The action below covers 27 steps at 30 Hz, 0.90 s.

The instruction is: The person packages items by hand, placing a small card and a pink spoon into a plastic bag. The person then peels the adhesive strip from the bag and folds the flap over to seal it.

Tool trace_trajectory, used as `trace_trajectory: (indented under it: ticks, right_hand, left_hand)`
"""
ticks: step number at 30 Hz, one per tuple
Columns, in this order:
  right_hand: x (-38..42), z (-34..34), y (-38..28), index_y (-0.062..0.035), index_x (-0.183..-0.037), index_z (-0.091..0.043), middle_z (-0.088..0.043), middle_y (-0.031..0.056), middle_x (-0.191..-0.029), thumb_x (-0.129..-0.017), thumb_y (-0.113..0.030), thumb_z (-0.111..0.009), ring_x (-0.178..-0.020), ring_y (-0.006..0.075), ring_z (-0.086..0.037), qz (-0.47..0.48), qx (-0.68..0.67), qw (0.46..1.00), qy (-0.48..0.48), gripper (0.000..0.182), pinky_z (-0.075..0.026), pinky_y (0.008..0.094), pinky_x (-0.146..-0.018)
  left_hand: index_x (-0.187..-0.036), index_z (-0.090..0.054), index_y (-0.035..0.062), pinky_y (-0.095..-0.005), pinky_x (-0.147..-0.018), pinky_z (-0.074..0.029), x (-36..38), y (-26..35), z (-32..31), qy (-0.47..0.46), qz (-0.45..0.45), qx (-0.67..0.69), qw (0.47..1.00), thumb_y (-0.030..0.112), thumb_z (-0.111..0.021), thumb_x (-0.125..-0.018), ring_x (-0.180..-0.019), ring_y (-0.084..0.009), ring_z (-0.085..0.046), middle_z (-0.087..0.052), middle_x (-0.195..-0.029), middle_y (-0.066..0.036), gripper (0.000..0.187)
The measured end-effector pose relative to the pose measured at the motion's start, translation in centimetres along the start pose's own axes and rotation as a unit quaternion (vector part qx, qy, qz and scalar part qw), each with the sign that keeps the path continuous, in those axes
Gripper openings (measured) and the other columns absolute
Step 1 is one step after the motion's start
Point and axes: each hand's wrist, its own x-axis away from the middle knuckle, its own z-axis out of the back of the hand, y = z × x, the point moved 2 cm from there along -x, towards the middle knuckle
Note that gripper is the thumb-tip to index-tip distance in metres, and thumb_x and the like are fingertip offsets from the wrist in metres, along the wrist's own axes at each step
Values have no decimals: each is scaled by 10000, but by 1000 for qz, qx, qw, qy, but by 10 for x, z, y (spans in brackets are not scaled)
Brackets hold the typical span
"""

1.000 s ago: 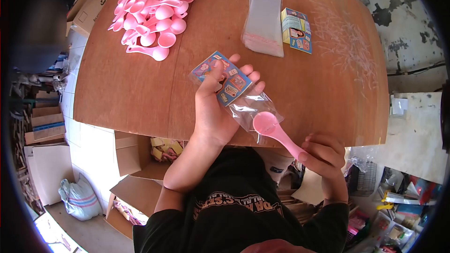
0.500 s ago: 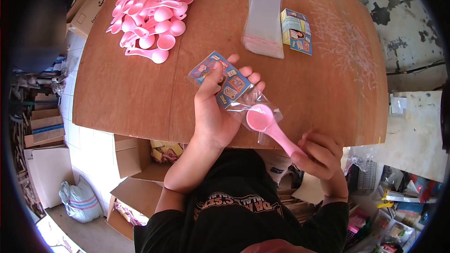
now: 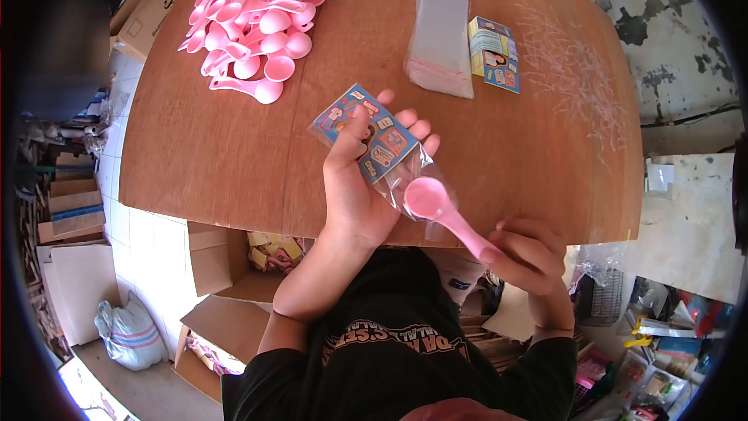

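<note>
My left hand (image 3: 354, 187) grips a clear plastic bag (image 3: 391, 187), its thumb pressed over a blue printed card (image 3: 389, 144) inside. The bag's mouth points toward my right hand (image 3: 531, 256), which pinches a pink measuring spoon (image 3: 461, 228) by the handle end. The spoon's round bowl lies at the bag's mouth, overlapping the clear film in this view. Ahead on the table are a stack of clear bags (image 3: 439, 35) and, beside it, a small pile of printed cards (image 3: 494, 54).
A heap of pink measuring spoons (image 3: 261, 23) covers the far left of the brown wooden table (image 3: 210, 164). Thin clear plastic strips (image 3: 573, 70) lie scattered on the right. Open cardboard boxes (image 3: 226, 316) stand below the near edge, with a tied sack (image 3: 131, 331) on the floor.
The spoon and my right hand have shifted slightly left, with the bowl a little further toward the bag's mouth. My left hand has stayed nearly still.
</note>
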Motion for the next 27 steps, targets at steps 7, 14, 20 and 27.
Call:
trace_trajectory:
  ticks: [7, 14, 20, 27]
  right_hand:
    - [-2, -9, -4, -189, -1008, -698, -564, -30, -787, -658, -98, -781, -658, 156, -590, 19, 63, 998, 15, 371, -459, 258, -557]
    - [-13, -20, 0, -172, -993, -702, -645, 40, -913, -685, -107, -781, -701, 183, -610, 22, 112, 992, 58, 325, -521, 290, -607]
    - [-19, -5, 10, -33, -953, -682, -679, 138, -968, -761, -32, -712, -812, 267, -651, -129, -53, 989, 44, 195, -555, 345, -751]
    - [-92, 44, 54, 23, -976, -672, -690, 131, -914, -805, -22, -694, -880, 194, -666, -207, -10, 978, -11, 179, -506, 292, -722]
  left_hand:
    - [-1210, -484, 24, -459, -883, -495, 3, -7, -2, 2, 8, -17, 1000, 311, -461, -978, -941, -277, -601, -592, -990, -133, 371]
    - [-1250, -451, 36, -465, -900, -492, 5, -24, -2, -3, 52, -49, 997, 329, -472, -976, -983, -284, -596, -597, -1024, -138, 401]
    - [-1276, -433, 52, -471, -1001, -405, 9, -29, -8, -10, 95, -98, 991, 440, -489, -950, -1133, -297, -530, -558, -1161, -125, 509]
    - [-1436, -264, 52, -441, -1124, -190, 19, -13, -14, -28, -176, -253, 951, 302, -515, -918, -1366, -279, -270, -303, -1454, -131, 627]
